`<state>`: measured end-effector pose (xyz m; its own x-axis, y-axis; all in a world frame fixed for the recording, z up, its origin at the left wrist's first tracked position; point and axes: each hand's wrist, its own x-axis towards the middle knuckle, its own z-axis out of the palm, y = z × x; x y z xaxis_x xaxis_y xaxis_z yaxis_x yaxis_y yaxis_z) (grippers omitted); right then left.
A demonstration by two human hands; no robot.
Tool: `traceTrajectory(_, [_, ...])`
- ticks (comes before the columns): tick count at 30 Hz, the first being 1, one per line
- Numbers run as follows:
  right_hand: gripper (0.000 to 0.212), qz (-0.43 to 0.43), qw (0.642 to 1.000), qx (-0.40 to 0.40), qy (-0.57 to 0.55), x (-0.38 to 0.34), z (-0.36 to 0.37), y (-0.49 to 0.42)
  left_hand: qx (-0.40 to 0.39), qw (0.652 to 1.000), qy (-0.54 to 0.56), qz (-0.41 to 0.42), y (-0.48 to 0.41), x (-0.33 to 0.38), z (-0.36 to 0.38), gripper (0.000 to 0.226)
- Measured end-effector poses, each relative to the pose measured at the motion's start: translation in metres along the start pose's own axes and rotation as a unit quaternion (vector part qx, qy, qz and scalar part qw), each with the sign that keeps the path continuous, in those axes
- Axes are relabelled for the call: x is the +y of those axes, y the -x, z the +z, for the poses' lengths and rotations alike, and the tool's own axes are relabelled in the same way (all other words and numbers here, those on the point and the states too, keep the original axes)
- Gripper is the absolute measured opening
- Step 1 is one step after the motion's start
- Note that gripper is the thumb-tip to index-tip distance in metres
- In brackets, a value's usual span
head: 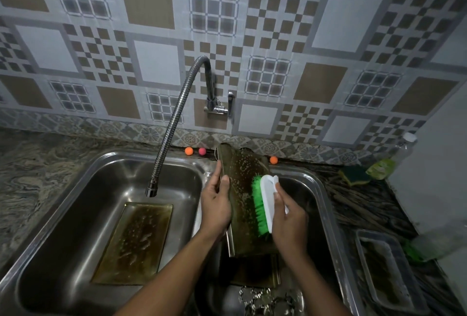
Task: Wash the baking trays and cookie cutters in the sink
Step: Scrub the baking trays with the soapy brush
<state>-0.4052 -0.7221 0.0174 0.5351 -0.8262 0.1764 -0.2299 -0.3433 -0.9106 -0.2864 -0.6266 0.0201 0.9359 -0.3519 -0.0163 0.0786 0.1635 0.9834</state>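
Clock positions are read in the head view, with 12 toward the tiled wall.

The left hand point(216, 204) is gripping the 9 o'clock long edge of the soapy baking tray point(241, 184), fingers curled round the rim. The tray is standing tilted over the right basin of the sink point(113, 184). The right hand point(288, 217) is gripping the white back of the scrub brush point(265, 204) and is pressing its green bristles against the tray face at 3 o'clock.

The tray is looking like thin, stiff metal: light, rigid, and slippery under suds. Hold it by the rolled rim, not the flat face; the rim may be sharp.

A second tray point(136, 242) is lying flat in the left basin at 8 o'clock. A third tray point(255, 275) is lying under the held one at 6 o'clock, with the cookie cutters point(267, 300) just beyond it.

The faucet hose point(171, 123) is hanging at 10 o'clock, near the left hand. Open room is lying toward 6 o'clock; the basin divider and right rim are bounding sideways strokes.
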Motion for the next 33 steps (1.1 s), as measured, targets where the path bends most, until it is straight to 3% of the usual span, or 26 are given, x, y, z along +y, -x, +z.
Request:
traceTrajectory(6, [0.031,-0.049,0.997,-0.001,-0.051,-0.034,0.022,0.026,0.007,1.0,-0.004,-0.006,0.002,0.004,0.013,0.042])
traceTrajectory(10, [0.034,-0.09,0.995,-0.029,-0.038,-0.016,0.01,0.05,0.032,0.999,-0.028,0.03,-0.002,0.005,0.005,0.043])
traceTrajectory(16, [0.035,0.038,0.999,0.037,-0.008,0.04,-0.022,0.053,0.026,0.999,-0.023,0.018,-0.006,-0.006,-0.001,0.044])
traceTrajectory(23, [0.033,0.06,0.995,0.077,0.035,0.037,-0.024,-0.011,-0.043,0.999,-0.015,-0.004,0.013,0.0,0.007,0.045])
traceTrajectory(29, [0.035,0.01,0.999,0.008,0.038,-0.019,0.01,-0.044,-0.102,0.994,-0.037,0.014,0.025,0.002,0.011,0.043])
traceTrajectory(33, [0.038,-0.086,0.994,-0.046,0.052,-0.03,0.029,-0.034,-0.089,0.996,-0.027,-0.001,0.017,-0.003,0.01,0.041])
